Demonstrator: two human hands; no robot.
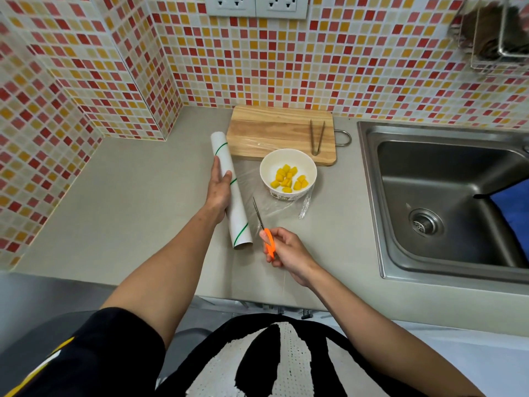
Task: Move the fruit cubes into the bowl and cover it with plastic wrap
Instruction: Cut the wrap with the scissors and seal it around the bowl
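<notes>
Only the head cam here, looking down at the grey bench (128, 202) in a tiled corner.

My left hand (219, 186) is reached out with the arm nearly straight, palm down on the plastic wrap roll (231, 190), fingers laid along the tube and thumb on the far side, so it's gripping the roll against the bench. The roll lies at a slant, its near end pointing back at me.

My right hand (287, 252) is closer in, elbow bent, wrist cocked a bit, fingers curled around the orange handles of the scissors (264, 227). The blades point away and slightly left, tips just beside the roll, near the loose sheet of wrap (272, 206). I can't tell if the blades are touching the film.

That sheet is spread flat on the bench to the right of the roll and runs under the white bowl (288, 171), bunching up at its right edge. The bowl sits on the film just in front of the wooden cutting board (279, 133), top uncovered. The yellow fruit cubes (289, 179) are all in the bowl, piled to its near right side.

Metal tongs (317, 136) lie on the right part of the board. The steel sink (446, 196) is off to the right.
</notes>
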